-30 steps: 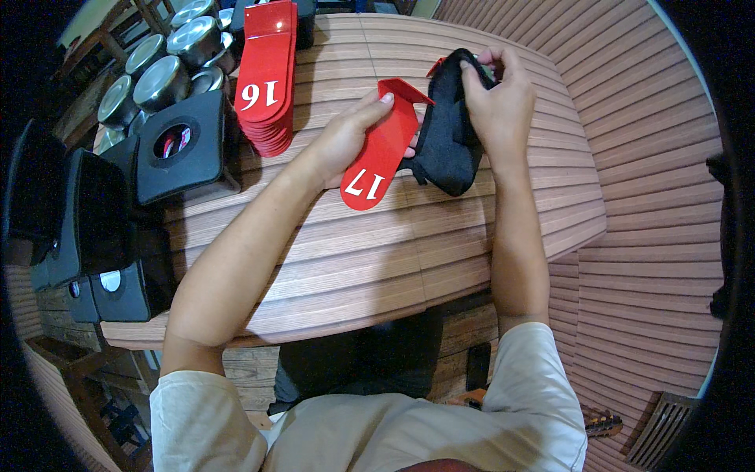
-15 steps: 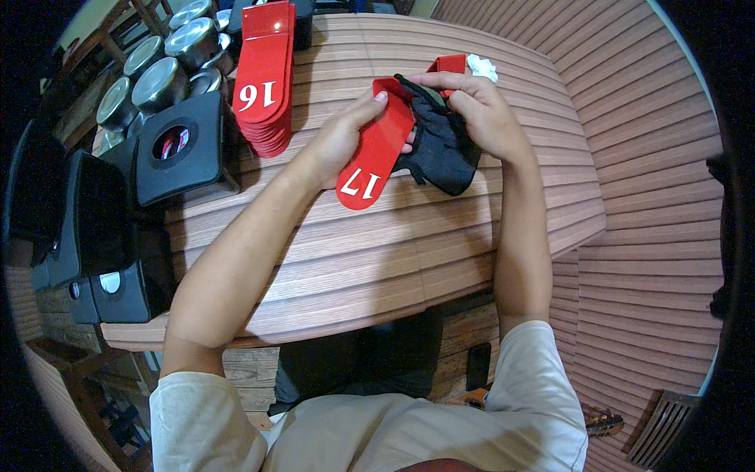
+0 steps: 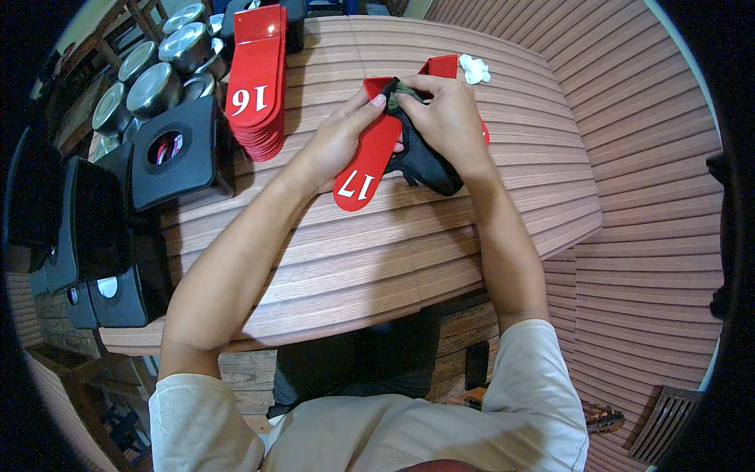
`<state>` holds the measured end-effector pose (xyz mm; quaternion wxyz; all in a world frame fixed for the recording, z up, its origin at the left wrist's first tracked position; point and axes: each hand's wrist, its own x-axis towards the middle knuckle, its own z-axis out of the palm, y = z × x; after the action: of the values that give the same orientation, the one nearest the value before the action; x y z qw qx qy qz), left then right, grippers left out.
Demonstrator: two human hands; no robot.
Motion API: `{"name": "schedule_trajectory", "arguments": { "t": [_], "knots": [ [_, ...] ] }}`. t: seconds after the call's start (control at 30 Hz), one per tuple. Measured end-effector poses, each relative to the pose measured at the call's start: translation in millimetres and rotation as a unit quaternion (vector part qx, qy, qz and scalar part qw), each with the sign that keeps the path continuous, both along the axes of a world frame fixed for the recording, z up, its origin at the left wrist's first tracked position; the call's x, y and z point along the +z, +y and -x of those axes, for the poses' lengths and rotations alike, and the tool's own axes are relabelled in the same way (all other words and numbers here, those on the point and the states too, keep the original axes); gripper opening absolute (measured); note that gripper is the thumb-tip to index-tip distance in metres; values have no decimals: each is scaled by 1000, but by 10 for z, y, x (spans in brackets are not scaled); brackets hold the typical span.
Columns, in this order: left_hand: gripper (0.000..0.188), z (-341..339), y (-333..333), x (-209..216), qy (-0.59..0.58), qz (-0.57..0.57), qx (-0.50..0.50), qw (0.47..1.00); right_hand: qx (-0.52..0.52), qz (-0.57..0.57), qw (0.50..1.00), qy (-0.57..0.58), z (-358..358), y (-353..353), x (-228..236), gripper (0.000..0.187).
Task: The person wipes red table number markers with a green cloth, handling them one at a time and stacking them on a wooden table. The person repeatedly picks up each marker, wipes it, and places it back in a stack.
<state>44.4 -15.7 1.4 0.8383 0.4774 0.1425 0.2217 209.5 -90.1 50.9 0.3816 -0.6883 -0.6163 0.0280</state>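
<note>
Black cloth shifted up the red number tag. Right hand fingers clench cloth at tag's top; left hand grips tag, above slatted wooden bench.

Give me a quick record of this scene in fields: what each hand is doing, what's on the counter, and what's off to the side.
Surface: curved wooden slatted counter
Left hand: holds a red numbered paddle tag by its upper part
Right hand: presses a black cloth against the tag's upper end
Behind the hands: second red tag, partly hidden; small white crumpled scrap
Left of the hands: stack of red tags
Far left: black boxes and round metal lidded containers
</note>
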Motion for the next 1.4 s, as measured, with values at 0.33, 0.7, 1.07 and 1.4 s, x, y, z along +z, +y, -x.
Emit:
{"name": "schedule_trajectory", "arguments": {
  "t": [0.33, 0.7, 1.07, 1.4],
  "knots": [
    [49, 54, 28, 32, -14, 77, 21, 997, 35, -49, 993, 103, -82, 107, -155, 25],
    [57, -23, -50, -1, -32, -8, 45, 998, 55, 3, 972, 228, -19, 99, -171, 34],
    [49, 46, 18, 15, -35, 87, 5, 996, 145, 38, 944, 294, -342, 101, -171, 28],
    [53, 26, 58, 21, -6, 147, 11, 989, 154, 18, 891, 427, -319, 91, -102, 37]
  ]
}}
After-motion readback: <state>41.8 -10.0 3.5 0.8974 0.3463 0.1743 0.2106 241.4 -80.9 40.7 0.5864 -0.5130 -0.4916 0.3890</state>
